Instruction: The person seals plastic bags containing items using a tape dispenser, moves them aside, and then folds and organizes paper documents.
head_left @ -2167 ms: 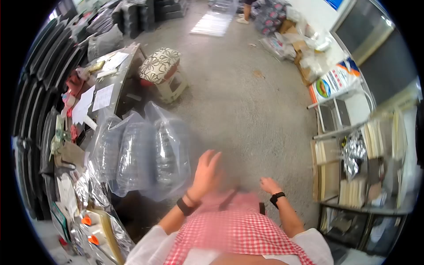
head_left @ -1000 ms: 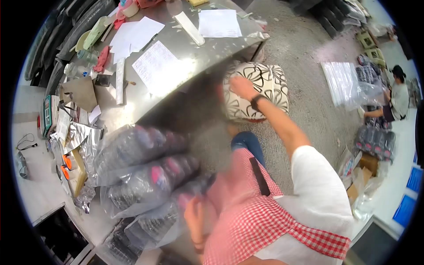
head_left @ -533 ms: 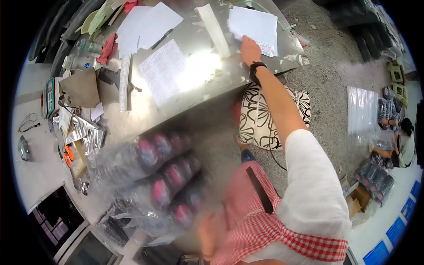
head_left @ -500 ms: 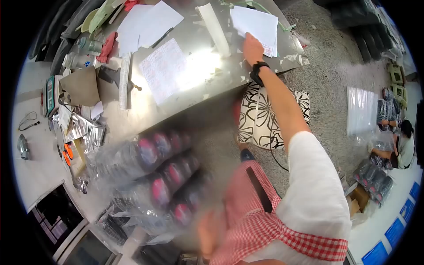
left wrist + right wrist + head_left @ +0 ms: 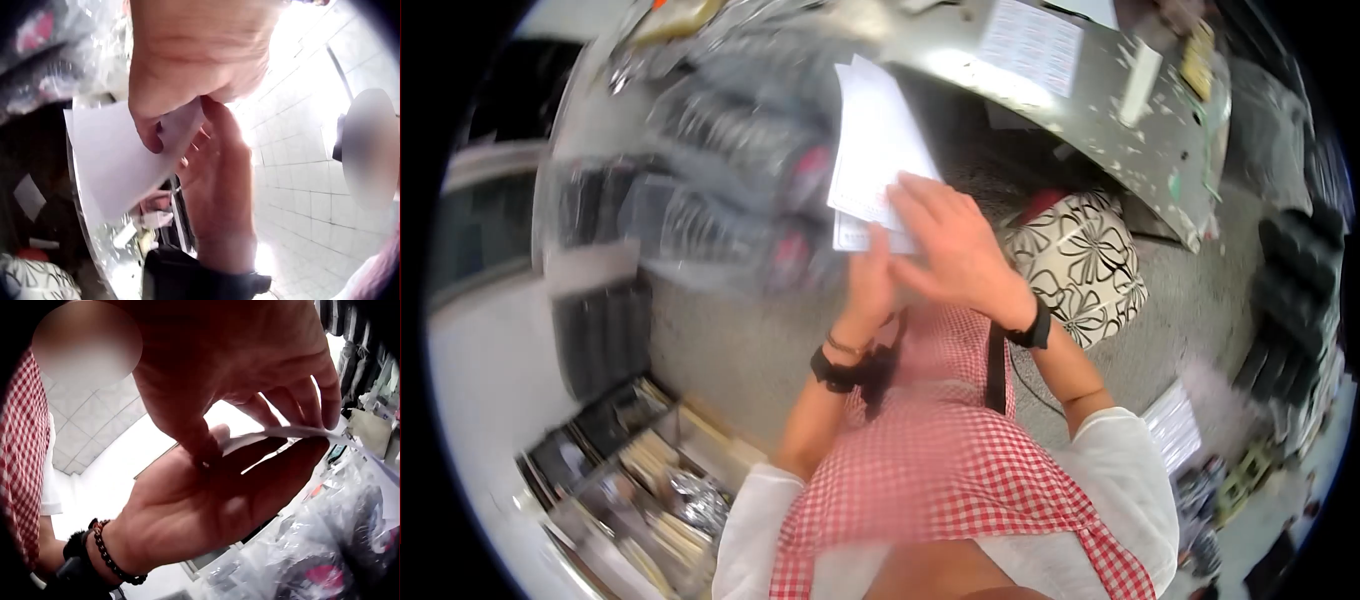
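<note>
In the head view, white sheets of paper (image 5: 870, 150), slightly fanned, stand out in front of the apron. My left hand (image 5: 868, 285) holds them near their lower edge. In the left wrist view its thumb lies on the paper (image 5: 119, 156); in the right wrist view the left hand (image 5: 187, 506), wearing a beaded bracelet, has its long fingers under the sheets. My right hand (image 5: 960, 245), with a black wristband, lies over the paper's right side with fingers extended. In the right wrist view the right hand (image 5: 250, 356) has its fingertips along the sheet's edge.
Clear plastic bags (image 5: 720, 190) of dark stacked goods stand at the left. A metal table (image 5: 1090, 130) with a printed sheet (image 5: 1032, 48) is at upper right, above a patterned stool cushion (image 5: 1085, 260). Lower left is a rack (image 5: 650, 470) with boards.
My right hand reached across to the table, touched the papers there, and came back with them in front of the body. My left hand has come up to hold them too. The view has turned.
</note>
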`<move>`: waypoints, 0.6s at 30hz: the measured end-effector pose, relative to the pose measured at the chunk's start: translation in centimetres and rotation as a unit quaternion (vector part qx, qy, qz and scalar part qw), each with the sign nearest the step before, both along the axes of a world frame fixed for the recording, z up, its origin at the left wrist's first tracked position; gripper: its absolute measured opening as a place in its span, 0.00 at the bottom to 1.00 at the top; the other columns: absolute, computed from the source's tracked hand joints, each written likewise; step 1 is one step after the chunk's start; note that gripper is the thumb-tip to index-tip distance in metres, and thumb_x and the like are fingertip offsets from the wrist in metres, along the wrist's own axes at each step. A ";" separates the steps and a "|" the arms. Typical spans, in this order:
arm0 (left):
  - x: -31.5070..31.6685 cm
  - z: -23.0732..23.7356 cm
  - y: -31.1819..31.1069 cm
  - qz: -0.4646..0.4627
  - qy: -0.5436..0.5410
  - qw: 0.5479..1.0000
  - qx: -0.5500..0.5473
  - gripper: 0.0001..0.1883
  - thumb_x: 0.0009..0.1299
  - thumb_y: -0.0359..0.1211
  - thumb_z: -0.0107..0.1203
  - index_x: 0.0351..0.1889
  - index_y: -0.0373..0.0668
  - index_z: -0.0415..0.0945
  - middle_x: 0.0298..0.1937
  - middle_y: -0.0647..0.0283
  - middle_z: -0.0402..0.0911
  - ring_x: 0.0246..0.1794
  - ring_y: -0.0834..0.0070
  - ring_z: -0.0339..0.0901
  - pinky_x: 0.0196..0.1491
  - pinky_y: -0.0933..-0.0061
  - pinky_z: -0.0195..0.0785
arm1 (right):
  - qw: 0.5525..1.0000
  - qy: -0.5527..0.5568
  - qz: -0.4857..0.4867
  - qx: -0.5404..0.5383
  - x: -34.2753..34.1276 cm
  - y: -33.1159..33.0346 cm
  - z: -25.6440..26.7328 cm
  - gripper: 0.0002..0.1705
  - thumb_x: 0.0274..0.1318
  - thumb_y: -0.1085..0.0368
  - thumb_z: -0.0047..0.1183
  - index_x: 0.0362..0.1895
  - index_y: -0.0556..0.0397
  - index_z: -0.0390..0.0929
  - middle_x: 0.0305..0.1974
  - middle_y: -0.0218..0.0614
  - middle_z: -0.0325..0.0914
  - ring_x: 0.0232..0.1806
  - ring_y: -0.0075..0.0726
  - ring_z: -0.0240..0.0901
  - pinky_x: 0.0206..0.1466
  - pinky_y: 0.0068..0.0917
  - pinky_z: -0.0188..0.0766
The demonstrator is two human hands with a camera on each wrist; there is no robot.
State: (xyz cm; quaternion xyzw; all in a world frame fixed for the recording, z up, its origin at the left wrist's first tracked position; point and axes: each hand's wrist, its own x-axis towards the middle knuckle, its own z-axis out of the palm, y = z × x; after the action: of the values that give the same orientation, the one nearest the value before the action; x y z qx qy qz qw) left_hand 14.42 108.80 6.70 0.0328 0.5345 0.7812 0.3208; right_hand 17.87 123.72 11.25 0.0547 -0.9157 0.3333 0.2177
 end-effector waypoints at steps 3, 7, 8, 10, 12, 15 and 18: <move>0.4 2.2 -9.0 0.008 0.002 1.000 -0.005 0.29 0.76 0.49 0.31 0.67 0.39 0.49 0.64 0.58 0.61 0.65 0.67 0.59 0.66 0.61 0.55 | 0.992 0.002 0.110 -0.063 -0.5 -6.8 1.2 0.31 0.44 0.59 0.60 0.54 0.57 0.68 0.49 0.48 0.72 0.53 0.48 0.69 0.50 0.36 0.69; 2.4 2.2 -21.2 0.094 -0.050 0.982 0.155 0.27 0.77 0.46 0.30 0.68 0.40 0.51 0.66 0.59 0.61 0.65 0.66 0.60 0.67 0.59 0.54 | 0.981 0.012 0.144 -0.133 -1.0 -18.6 -0.2 0.24 0.50 0.62 0.56 0.51 0.57 0.69 0.42 0.49 0.75 0.41 0.52 0.73 0.43 0.34 0.71; 2.9 2.5 -24.3 0.116 -0.058 0.974 0.188 0.26 0.77 0.45 0.30 0.67 0.40 0.52 0.66 0.58 0.62 0.65 0.65 0.61 0.67 0.59 0.54 | 0.976 -0.038 0.147 -0.155 -1.4 -21.2 -0.2 0.21 0.52 0.62 0.55 0.49 0.58 0.69 0.38 0.48 0.75 0.38 0.49 0.73 0.40 0.33 0.70; 4.6 3.3 -30.8 0.164 -0.078 0.953 0.244 0.25 0.77 0.44 0.31 0.67 0.40 0.54 0.65 0.57 0.64 0.65 0.65 0.61 0.67 0.59 0.55 | 0.956 -0.152 0.154 -0.197 -1.5 -25.9 -0.2 0.16 0.56 0.64 0.51 0.47 0.59 0.70 0.31 0.47 0.75 0.31 0.43 0.74 0.35 0.31 0.69; 6.1 3.7 -36.8 0.218 -0.070 0.940 0.252 0.24 0.77 0.43 0.33 0.66 0.39 0.56 0.63 0.58 0.66 0.64 0.65 0.63 0.66 0.60 0.56 | 0.931 -0.125 0.163 -0.303 -2.1 -31.1 -0.1 0.12 0.60 0.66 0.47 0.44 0.61 0.71 0.23 0.41 0.72 0.26 0.28 0.68 0.31 0.26 0.65; 8.1 4.4 -44.0 0.294 -0.040 0.927 0.230 0.25 0.77 0.44 0.34 0.65 0.38 0.56 0.63 0.58 0.66 0.64 0.66 0.63 0.65 0.61 0.57 | 0.894 -0.147 0.192 -0.376 -2.8 -38.6 -0.3 0.13 0.61 0.66 0.46 0.46 0.61 0.73 0.23 0.33 0.72 0.25 0.21 0.63 0.30 0.22 0.63; 8.7 4.8 -49.4 0.361 -0.004 0.918 0.161 0.26 0.76 0.45 0.37 0.64 0.36 0.56 0.62 0.56 0.67 0.63 0.67 0.65 0.63 0.63 0.60 | 0.960 -0.045 0.181 -0.210 -2.7 -44.9 0.7 0.13 0.58 0.68 0.48 0.47 0.59 0.73 0.24 0.41 0.75 0.21 0.33 0.69 0.28 0.25 0.66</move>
State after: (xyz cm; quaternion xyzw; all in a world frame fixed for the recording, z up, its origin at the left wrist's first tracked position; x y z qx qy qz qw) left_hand 23.16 59.42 11.46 -0.1145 0.3754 0.9197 0.0095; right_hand 15.18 78.78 11.96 0.1572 -0.8089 0.5540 0.1186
